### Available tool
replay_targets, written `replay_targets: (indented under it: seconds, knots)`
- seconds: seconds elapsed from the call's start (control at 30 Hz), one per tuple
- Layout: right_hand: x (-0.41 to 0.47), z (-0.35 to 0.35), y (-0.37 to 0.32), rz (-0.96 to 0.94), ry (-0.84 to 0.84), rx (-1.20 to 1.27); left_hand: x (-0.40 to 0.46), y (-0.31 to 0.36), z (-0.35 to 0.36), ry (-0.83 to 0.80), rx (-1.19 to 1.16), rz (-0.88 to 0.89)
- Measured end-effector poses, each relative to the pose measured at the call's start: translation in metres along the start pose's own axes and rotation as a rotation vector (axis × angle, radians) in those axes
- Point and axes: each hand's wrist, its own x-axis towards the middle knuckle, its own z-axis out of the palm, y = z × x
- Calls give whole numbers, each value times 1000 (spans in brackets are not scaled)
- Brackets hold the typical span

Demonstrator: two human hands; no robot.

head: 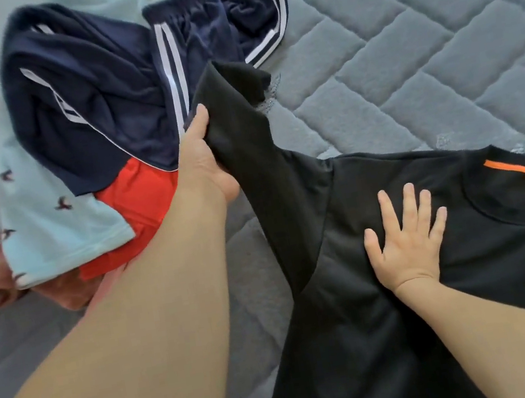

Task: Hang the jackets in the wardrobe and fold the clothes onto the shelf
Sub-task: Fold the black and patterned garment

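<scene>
Right now the left hand (204, 160) has its fingers curled round a sleeve (244, 139) of the black shirt (415, 329), lifting it off the bed (419, 44), while the right hand (406, 237) lies flat w/ fingers spread, pressing the shirt's chest just left of the collar (524, 175). Looks like the sleeve fold-in step; nothing folded yet, judging by how it lies.

Risks:
- Sleeve end flops loose above the left hand, so it may bunch or twist when laid across, giving a lumpy fold.
- Grip sits mid-sleeve, not at the cuff; a hard pull could drag the body sideways from under the flat right hand, which only presses & doesn't grasp.
- Pile (85, 124) of navy striped shorts, pale blue printed top & red piece lies just beside the left hand, toward the bed's far-left corner; the swinging sleeve could catch it.
- Shirt's lower part runs off the near edge of view, so can't tell if it hangs off the bed; if so, its weight may pull it down.

Position: shirt is spread on the bed's near-right part, collar toward the right edge. Held sleeve rises up-left from the shoulder; the left hand's grip is well apart from the right hand, w/ the shoulder seam between them.
</scene>
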Motion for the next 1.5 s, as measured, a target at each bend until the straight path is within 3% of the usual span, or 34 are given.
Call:
replay_targets:
  seconds: [0.27, 0.4, 0.47, 0.53, 0.77, 0.87, 0.93, 1.07, 1.3, 1.4, 1.5]
  knots:
    - [-2, -9, -4, 14, -54, 6, -49, 33, -42, 110, 3, 192]
    - [-2, -6, -7, 18, -35, 13, -39, -14, -103, 324, 524, -22]
    - [-3, -5, -5, 5, -29, 6, -37, -35, -125, 335, 778, -201]
    - [-3, -2, -2, 8, -24, -6, -31, -43, -139, 326, 861, -213]
    - [-4, -17, -6, 40, -85, -55, -25, -11, -160, 329, 366, -72]
    - [10, -29, -67, -156, -65, 63, -25, 9, -160, 350, 276, 14]
    - [15, -26, -119, -316, -50, 97, -13, 18, -162, 361, 320, 61]
    - [16, 2, -137, -280, 49, 34, 27, 26, -182, 375, 476, 227]
    - [17, 10, -138, -301, 97, 35, 48, 34, -155, 244, 701, 47]
    - [19, 8, -137, -293, 80, 26, 39, 46, -133, 236, 682, 264]
    - [18, 5, -139, -282, 44, 27, 17, 75, -132, 405, 547, 515]
